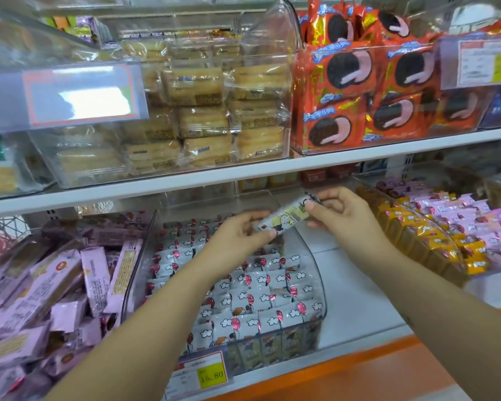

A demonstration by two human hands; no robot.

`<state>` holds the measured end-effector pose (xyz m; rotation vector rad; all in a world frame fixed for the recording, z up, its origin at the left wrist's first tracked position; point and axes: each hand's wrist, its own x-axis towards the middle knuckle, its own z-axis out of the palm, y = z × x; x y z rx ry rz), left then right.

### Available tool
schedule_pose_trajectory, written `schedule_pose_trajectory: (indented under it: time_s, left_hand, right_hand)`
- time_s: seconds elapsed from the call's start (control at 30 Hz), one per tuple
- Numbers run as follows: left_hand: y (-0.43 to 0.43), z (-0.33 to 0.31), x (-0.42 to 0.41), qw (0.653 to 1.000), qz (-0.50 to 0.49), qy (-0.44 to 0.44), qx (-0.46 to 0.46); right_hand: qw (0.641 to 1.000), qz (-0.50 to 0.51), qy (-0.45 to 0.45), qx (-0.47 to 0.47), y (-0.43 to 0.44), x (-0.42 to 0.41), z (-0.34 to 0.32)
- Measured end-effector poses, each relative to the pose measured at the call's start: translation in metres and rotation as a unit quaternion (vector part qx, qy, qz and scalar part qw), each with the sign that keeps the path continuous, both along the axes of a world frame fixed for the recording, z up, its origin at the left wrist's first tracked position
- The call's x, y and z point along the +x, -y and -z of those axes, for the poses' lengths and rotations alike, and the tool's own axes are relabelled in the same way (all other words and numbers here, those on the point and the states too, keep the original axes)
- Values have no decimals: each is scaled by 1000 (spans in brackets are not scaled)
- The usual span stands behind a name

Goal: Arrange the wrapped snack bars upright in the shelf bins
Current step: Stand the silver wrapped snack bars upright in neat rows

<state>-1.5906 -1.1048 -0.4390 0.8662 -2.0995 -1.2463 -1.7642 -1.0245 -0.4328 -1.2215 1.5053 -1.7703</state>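
- The left hand point(243, 230) pinches the lower end of one snack bar point(287, 219) between thumb and fingers.
- The right hand point(339, 210) pinches the top end of the same snack bar, fingers curled on the wrapper.
- The snack bar is white and light green. It is tilted, with its right end higher, in the air over the back of the clear bin point(311, 257).
- The clear bin sits on the lower shelf and is full of white bars point(245, 287) standing up in rows.
- A price tag point(207, 371) with a yellow patch is on the front of the bin.
- Pink bars point(55, 285) lie in a messy pile to the left.
- Yellow packs point(422, 241) stand in a row to the right.
- On the upper shelf point(272, 168) are biscuit packs point(200, 111) and red cookie packs point(356, 82).
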Motion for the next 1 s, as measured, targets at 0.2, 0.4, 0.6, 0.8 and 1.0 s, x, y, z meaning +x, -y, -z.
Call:
schedule_pose_trajectory:
  time_s: [0.2, 0.4, 0.6, 0.8, 1.0]
  left_hand:
    - [-3, 3, 13, 976, -118, -159, 95]
    - [3, 3, 11, 980, -166, 19, -107]
    - [8, -5, -12, 975, -157, 61, -142]
    - [6, -7, -29, 970, -70, 136, -189]
    - [9, 1, -22, 977, -21, 116, -180]
  right_hand:
    - [994, -16, -54, 91, -3, -7, 4]
    - [983, -49, -98, 146, -6, -3, 12]
    - [981, -63, -104, 150, -4, -3, 15]
    - [973, -59, -164, 149, -3, -3, 17]
    - [937, -51, -328, 109, -3, 6, 13]
